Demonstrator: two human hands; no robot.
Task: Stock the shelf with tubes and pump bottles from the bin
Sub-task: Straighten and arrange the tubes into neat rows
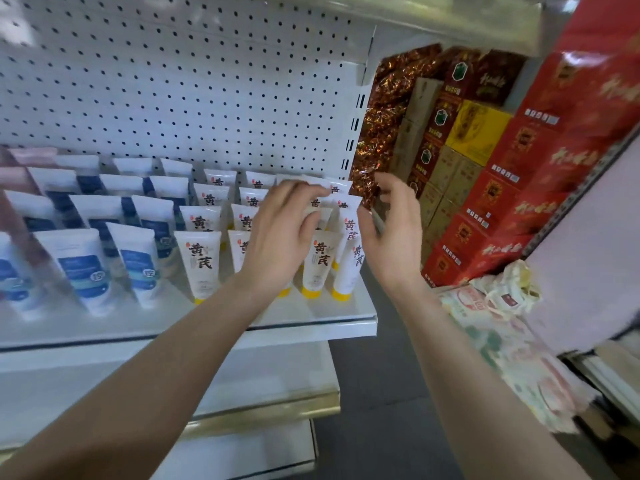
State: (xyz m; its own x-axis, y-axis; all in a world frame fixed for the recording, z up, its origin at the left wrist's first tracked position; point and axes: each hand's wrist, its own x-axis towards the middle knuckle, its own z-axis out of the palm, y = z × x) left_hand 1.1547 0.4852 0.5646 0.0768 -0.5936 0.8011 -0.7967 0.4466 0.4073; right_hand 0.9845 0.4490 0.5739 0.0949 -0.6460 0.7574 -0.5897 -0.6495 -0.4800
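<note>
White tubes with yellow caps (202,261) stand cap-down in several rows on the right part of the white shelf (311,322). White tubes with blue labels (85,268) fill the left part. My left hand (280,233) reaches over the yellow-capped rows, its relaxed fingertips touching the tops of tubes near the back right. My right hand (394,230) hovers at the shelf's right end, fingers loosely spread and its thumb beside the outermost tube (349,251). Neither hand grips a tube. No bin or pump bottle is in view.
A white pegboard (180,88) backs the shelf, and lower shelves (270,386) lie beneath it. Stacked red and yellow cartons (491,188) and shiny red wrapped goods (384,109) stand to the right. Printed bags (498,327) lie on the floor at right.
</note>
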